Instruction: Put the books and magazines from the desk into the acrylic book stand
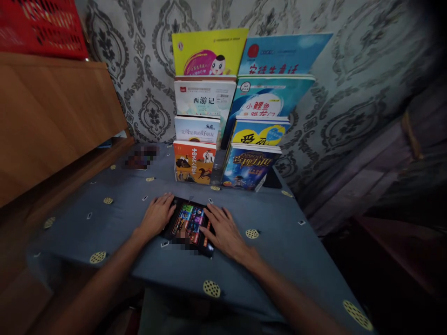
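A flat, dark rectangular thing (pixel 192 218) with a grid of bright colour pictures on its face lies at a slant on the cloth; whether it is a book or a thin box I cannot tell. My left hand (pixel 158 214) rests along its left edge, fingers stretched out and touching it. Over its right edge lies my right hand (pixel 225 229), fingers spread, with the thumb and fingertips on its face. Neither hand lifts it. Part of its lower side is blurred by a pixel patch.
Behind it, two stepped columns of books stand upright, with an orange book (pixel 194 163) and a dark blue book (pixel 248 167) in front. A small pixelated item (pixel 139 157) lies at the back left of the blue tablecloth (pixel 167 288). A wooden cabinet (pixel 59 116) bears a red basket (pixel 42 28).
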Action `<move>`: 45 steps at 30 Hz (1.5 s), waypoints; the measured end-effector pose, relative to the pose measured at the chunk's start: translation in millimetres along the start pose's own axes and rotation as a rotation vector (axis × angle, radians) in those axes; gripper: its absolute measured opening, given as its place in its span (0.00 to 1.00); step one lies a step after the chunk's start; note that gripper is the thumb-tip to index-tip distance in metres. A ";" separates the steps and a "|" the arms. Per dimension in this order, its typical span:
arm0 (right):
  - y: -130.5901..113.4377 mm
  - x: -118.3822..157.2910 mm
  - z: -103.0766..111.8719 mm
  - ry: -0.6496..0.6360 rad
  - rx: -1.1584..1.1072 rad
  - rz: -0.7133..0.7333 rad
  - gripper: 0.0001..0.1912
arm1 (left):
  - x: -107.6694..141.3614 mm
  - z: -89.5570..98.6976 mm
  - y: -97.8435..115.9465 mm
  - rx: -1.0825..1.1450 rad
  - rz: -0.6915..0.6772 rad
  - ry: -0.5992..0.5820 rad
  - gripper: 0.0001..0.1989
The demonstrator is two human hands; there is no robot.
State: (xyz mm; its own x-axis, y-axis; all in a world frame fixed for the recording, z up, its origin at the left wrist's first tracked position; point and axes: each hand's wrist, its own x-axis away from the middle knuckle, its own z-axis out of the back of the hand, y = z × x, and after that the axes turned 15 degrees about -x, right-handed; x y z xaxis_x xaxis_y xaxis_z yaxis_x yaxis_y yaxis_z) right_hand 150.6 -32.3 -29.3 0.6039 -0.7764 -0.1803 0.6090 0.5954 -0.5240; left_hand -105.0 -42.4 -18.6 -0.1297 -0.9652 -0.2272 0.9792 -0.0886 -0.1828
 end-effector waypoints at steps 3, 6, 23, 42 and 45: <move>1.0 0.6 0.0 0.013 0.001 0.013 0.28 | 0.8 0.0 0.8 -0.016 0.007 -0.003 0.20; -0.5 0.2 -0.1 0.018 0.002 0.008 0.28 | 2.3 1.5 2.5 -0.050 -0.016 0.005 0.19; -16.1 1.1 -1.7 0.019 -0.074 0.122 0.25 | 17.4 -3.7 26.1 0.082 -0.155 0.073 0.20; -12.6 28.5 16.2 -0.172 -0.091 0.156 0.37 | 16.6 8.7 52.5 0.001 -0.111 0.018 0.20; -2.0 40.1 26.0 -0.165 -0.103 0.145 0.36 | 15.9 9.5 69.5 -0.008 -0.123 0.034 0.21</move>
State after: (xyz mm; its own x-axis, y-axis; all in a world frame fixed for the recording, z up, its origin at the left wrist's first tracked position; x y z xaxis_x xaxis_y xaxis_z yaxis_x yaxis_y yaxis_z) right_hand 186.9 -59.2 -13.9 0.7621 -0.6350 -0.1263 0.4592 0.6677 -0.5860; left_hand -37.5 -66.3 -25.8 -0.2545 -0.9382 -0.2344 0.9542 -0.2042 -0.2186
